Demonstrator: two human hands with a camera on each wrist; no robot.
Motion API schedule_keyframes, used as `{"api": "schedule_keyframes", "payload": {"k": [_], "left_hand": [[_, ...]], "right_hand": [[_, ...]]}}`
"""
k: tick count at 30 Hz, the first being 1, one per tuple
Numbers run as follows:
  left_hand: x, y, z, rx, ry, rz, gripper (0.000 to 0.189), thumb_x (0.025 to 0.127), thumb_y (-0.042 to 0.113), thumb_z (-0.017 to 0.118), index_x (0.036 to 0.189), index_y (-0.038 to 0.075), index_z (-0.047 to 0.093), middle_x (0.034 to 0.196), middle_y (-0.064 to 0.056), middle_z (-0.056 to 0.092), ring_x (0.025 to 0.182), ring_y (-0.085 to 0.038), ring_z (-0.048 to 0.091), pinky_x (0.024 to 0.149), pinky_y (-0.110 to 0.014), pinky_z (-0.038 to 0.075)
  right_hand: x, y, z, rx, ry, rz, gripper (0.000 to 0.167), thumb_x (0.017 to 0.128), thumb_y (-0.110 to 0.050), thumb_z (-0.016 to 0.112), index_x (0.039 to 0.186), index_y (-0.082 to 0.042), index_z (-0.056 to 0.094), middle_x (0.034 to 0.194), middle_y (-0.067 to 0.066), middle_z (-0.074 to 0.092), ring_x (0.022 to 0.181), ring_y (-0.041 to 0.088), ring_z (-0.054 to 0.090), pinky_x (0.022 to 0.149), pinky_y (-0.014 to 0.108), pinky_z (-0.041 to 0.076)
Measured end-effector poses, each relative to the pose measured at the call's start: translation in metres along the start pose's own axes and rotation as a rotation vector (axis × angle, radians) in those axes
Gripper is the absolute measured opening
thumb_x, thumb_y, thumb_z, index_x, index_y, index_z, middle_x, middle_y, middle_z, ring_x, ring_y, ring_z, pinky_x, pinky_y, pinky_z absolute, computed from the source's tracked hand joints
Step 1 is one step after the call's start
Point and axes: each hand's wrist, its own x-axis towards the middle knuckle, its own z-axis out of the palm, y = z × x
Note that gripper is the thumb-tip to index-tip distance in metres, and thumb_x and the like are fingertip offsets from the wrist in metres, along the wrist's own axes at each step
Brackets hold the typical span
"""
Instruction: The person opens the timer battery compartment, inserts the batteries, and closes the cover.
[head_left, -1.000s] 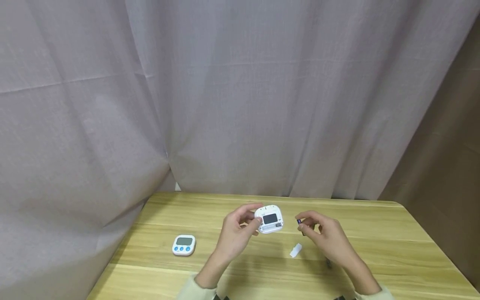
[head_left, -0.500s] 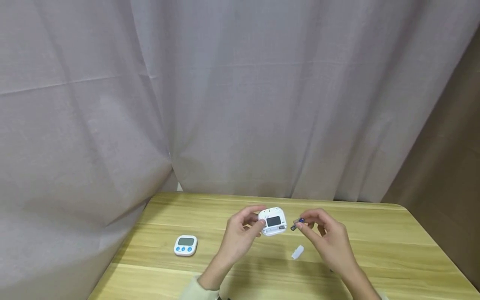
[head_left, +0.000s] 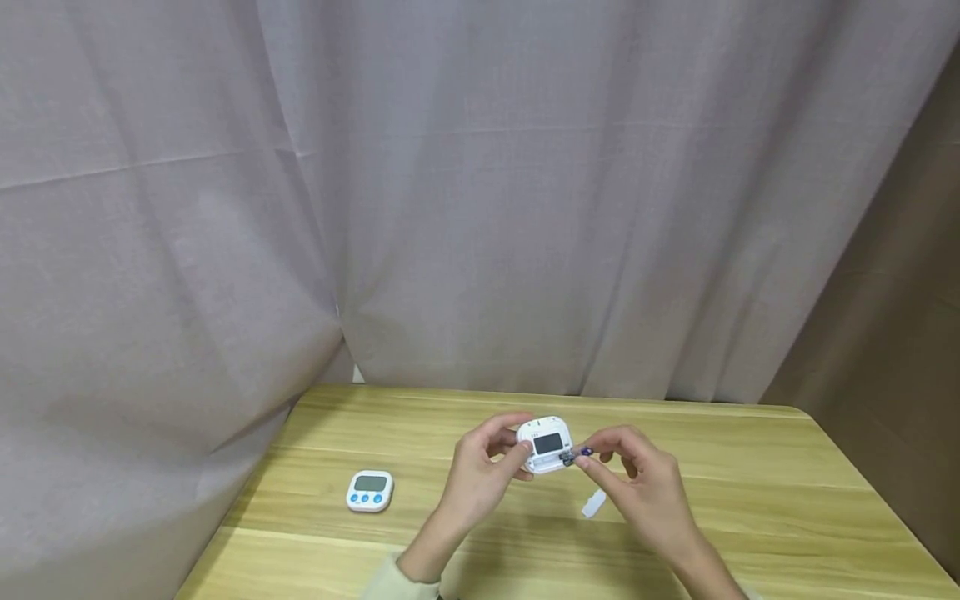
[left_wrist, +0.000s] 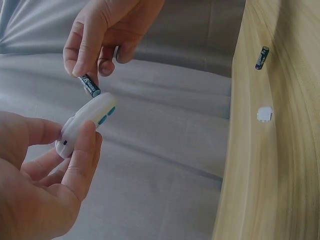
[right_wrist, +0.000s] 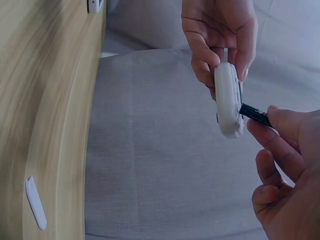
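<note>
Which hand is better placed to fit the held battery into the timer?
Likely the right hand: it pinches the battery close to the timer, whose compartment is open, while the left hand is busy holding the timer.

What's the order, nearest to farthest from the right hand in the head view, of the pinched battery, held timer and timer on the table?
1. Pinched battery: in the right hand.
2. Held timer: just left, in the left hand.
3. Other timer: farther left, on the table.
</note>
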Motion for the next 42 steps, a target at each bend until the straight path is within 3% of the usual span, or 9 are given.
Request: {"api": "schedule_keyframes", "payload": {"k": [6, 9, 14, 18, 25, 31, 35, 39, 42], "left_hand": [[-0.001, -0.001, 0.001, 0.008, -0.015, 0.002, 0.036, 0.095, -0.005, 0.068, 0.130, 0.000, 0.069, 0.104, -0.022, 0.074, 0.083, -0.014, 0.072, 0.069, -0.033, 0.070], [-0.001, -0.001, 0.002, 0.015, -0.022, 0.006, 0.035, 0.095, -0.005, 0.068, 0.130, 0.001, 0.070, 0.103, -0.022, 0.075, 0.081, -0.013, 0.072, 0.070, -0.034, 0.070], [-0.001, -0.002, 0.004, 0.014, -0.034, 0.013, 0.035, 0.095, -0.005, 0.068, 0.131, -0.001, 0.069, 0.103, -0.023, 0.076, 0.082, -0.012, 0.072, 0.072, -0.037, 0.070], [-0.002, -0.001, 0.005, 0.006, -0.046, 0.012, 0.035, 0.095, -0.004, 0.069, 0.131, -0.002, 0.069, 0.104, -0.024, 0.075, 0.082, -0.011, 0.073, 0.074, -0.039, 0.070], [-0.004, 0.000, 0.007, 0.001, -0.052, 0.001, 0.035, 0.096, -0.003, 0.070, 0.131, -0.001, 0.069, 0.105, -0.023, 0.076, 0.083, -0.011, 0.073, 0.077, -0.041, 0.070], [-0.005, 0.001, 0.009, -0.013, -0.054, 0.015, 0.035, 0.096, -0.001, 0.071, 0.131, -0.002, 0.068, 0.104, -0.023, 0.077, 0.084, -0.011, 0.074, 0.076, -0.034, 0.070], [-0.006, 0.003, 0.010, -0.013, -0.065, 0.016, 0.033, 0.097, 0.000, 0.071, 0.130, 0.001, 0.070, 0.105, -0.025, 0.077, 0.086, -0.011, 0.074, 0.077, -0.035, 0.070], [-0.007, 0.004, 0.010, -0.010, -0.064, 0.016, 0.032, 0.098, 0.000, 0.071, 0.130, 0.002, 0.070, 0.106, -0.022, 0.077, 0.086, -0.011, 0.074, 0.077, -0.035, 0.070], [-0.007, 0.004, 0.010, -0.001, -0.055, 0.020, 0.033, 0.098, 0.000, 0.071, 0.131, 0.002, 0.070, 0.105, -0.020, 0.078, 0.086, -0.012, 0.074, 0.076, -0.033, 0.070]], "right_hand": [[-0.001, 0.002, 0.003, -0.006, 0.019, -0.072, 0.038, 0.075, 0.018, 0.085, 0.097, -0.010, 0.073, 0.094, 0.000, 0.074, 0.087, 0.008, 0.063, 0.073, 0.012, 0.054], [0.000, 0.004, 0.005, -0.047, 0.034, -0.156, 0.038, 0.073, 0.014, 0.087, 0.099, -0.012, 0.076, 0.092, -0.003, 0.072, 0.085, 0.009, 0.060, 0.070, 0.012, 0.049], [0.002, 0.006, 0.009, -0.128, 0.065, -0.354, 0.011, 0.092, -0.020, 0.083, 0.098, -0.011, 0.080, 0.089, -0.003, 0.074, 0.085, 0.011, 0.060, 0.076, 0.011, 0.051], [0.002, 0.006, 0.012, -0.149, 0.065, -0.405, 0.031, 0.102, -0.040, 0.069, 0.096, -0.012, 0.079, 0.092, -0.001, 0.078, 0.088, 0.011, 0.062, 0.084, 0.009, 0.053], [-0.001, 0.000, 0.017, -0.120, 0.033, -0.403, 0.027, 0.104, -0.037, 0.068, 0.097, -0.013, 0.079, 0.095, -0.001, 0.078, 0.090, 0.012, 0.063, 0.085, 0.010, 0.053], [-0.003, -0.001, 0.021, -0.128, 0.009, -0.394, 0.020, 0.101, -0.033, 0.073, 0.096, -0.015, 0.080, 0.098, -0.003, 0.076, 0.092, 0.013, 0.064, 0.088, 0.010, 0.053], [-0.005, -0.002, 0.023, -0.109, 0.011, -0.369, 0.007, 0.091, -0.016, 0.084, 0.095, -0.015, 0.078, 0.100, -0.002, 0.072, 0.094, 0.013, 0.065, 0.089, 0.009, 0.053], [-0.009, -0.004, 0.024, -0.094, 0.011, -0.292, 0.032, 0.073, 0.004, 0.090, 0.096, -0.013, 0.076, 0.103, 0.001, 0.066, 0.096, 0.013, 0.065, 0.090, 0.008, 0.054], [-0.009, -0.007, 0.023, -0.147, 0.021, -0.190, 0.040, 0.069, 0.002, 0.093, 0.100, -0.012, 0.074, 0.105, 0.000, 0.064, 0.096, 0.012, 0.062, 0.084, 0.009, 0.052]]}}
